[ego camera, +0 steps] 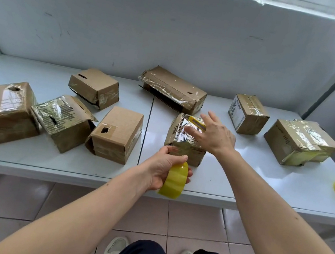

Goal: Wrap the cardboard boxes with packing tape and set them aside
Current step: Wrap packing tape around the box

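Head cam: left hand [162, 167] grips a yellow tape roll [174, 180] at the worktop [241, 184] edge. Right hand [213, 132], fingers spread, rests on the small taped box [183, 143], a yellow cutter [196, 123] under it. Label print on the back box [248, 114] isn't readable.

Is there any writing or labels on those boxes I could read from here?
No text can be read.
White label on the side of the box at the back right: printed lines and a code-like pattern, too blurred to read.
Dark print on the top of the far-right box: too small to read.
Roll of tape in the left hand: no text visible.
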The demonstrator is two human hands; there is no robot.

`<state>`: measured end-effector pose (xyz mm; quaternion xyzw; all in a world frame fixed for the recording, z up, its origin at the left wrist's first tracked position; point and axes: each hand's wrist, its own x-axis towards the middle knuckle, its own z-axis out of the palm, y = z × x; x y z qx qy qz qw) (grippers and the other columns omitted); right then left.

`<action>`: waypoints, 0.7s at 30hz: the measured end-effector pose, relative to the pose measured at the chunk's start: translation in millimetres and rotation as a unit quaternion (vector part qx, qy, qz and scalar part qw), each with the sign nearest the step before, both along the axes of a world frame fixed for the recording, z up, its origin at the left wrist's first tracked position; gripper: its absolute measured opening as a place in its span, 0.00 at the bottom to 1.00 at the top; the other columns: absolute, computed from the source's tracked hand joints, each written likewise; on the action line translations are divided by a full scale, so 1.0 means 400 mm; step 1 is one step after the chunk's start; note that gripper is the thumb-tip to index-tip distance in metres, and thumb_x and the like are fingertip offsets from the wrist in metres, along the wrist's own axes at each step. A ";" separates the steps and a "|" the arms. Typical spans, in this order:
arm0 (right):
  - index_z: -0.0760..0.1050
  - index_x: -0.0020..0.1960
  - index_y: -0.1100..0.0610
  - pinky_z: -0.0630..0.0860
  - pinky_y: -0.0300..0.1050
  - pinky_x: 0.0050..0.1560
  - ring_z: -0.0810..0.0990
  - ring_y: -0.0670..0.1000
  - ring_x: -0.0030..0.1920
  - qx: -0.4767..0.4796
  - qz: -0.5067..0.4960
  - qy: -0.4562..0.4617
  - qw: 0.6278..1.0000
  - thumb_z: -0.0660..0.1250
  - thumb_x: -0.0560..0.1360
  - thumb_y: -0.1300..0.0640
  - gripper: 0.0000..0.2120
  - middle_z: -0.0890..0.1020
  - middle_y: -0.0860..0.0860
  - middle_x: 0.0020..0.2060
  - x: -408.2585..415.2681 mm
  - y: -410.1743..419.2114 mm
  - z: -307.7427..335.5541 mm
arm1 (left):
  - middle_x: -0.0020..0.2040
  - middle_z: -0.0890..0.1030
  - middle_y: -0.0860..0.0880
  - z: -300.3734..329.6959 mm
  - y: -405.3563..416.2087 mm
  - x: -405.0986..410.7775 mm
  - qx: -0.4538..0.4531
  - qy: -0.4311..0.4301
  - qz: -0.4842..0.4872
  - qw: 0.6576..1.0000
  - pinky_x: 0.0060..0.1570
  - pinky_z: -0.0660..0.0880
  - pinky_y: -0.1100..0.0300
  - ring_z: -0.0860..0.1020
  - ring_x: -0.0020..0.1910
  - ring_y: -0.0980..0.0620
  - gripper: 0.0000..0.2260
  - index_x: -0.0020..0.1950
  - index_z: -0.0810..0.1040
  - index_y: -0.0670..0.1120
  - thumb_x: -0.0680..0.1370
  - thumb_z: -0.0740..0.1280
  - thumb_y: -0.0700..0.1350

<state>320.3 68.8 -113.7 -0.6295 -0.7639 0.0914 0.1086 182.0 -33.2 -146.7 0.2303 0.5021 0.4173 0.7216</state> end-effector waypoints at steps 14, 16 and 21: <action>0.76 0.54 0.53 0.71 0.47 0.37 0.79 0.59 0.40 0.093 0.120 -0.099 0.983 0.62 0.79 0.50 0.09 0.83 0.55 0.43 0.097 -0.176 -0.011 | 0.49 0.83 0.34 0.000 0.004 -0.023 0.016 0.017 -0.006 1.000 0.48 0.82 0.45 0.84 0.42 0.42 0.13 0.58 0.69 0.41 0.78 0.70 0.36; 0.78 0.52 0.54 0.69 0.45 0.36 0.79 0.59 0.40 0.095 0.119 -0.090 0.984 0.63 0.78 0.51 0.09 0.82 0.55 0.42 0.092 -0.174 -0.009 | 0.48 0.83 0.34 -0.001 0.005 -0.024 0.018 0.025 -0.010 0.999 0.51 0.81 0.43 0.84 0.42 0.42 0.13 0.58 0.69 0.40 0.78 0.70 0.36; 0.81 0.49 0.55 0.66 0.44 0.37 0.80 0.59 0.42 0.096 0.111 -0.109 0.983 0.63 0.77 0.52 0.10 0.82 0.56 0.41 0.073 -0.162 -0.008 | 0.44 0.83 0.35 -0.006 0.007 -0.021 0.024 0.032 -0.019 0.999 0.51 0.81 0.44 0.84 0.41 0.42 0.09 0.55 0.71 0.39 0.79 0.68 0.34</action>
